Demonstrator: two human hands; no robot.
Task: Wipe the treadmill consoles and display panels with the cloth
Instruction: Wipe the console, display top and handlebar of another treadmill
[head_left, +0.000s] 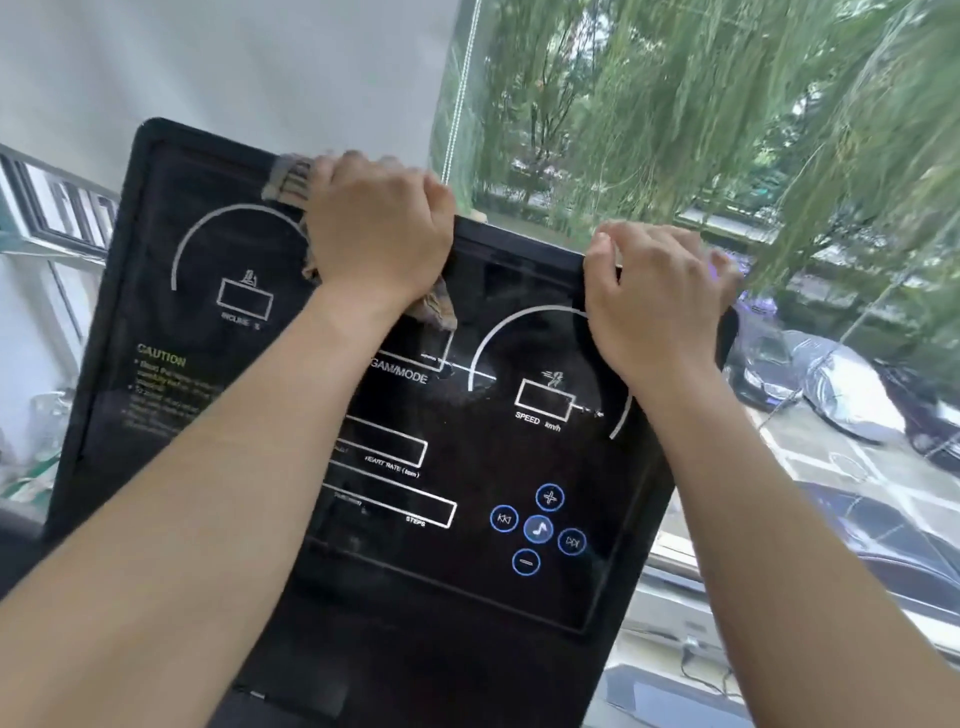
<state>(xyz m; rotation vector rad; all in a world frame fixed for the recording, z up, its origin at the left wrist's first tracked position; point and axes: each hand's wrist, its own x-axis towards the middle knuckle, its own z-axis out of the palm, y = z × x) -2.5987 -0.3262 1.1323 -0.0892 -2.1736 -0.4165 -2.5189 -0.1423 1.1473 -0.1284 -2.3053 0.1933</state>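
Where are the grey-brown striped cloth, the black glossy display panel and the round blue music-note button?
grey-brown striped cloth (288, 179): head view, bunched fold at the panel's top edge.
black glossy display panel (395, 566): head view, bare lower glass.
round blue music-note button (538, 529): head view, its centre.

The left hand (376, 234) and right hand (654, 301) are bare. The left forearm (208, 467) and right forearm (779, 519) are uncovered from wrist to the frame's lower edge. The right thumbnail (602, 239) is short.
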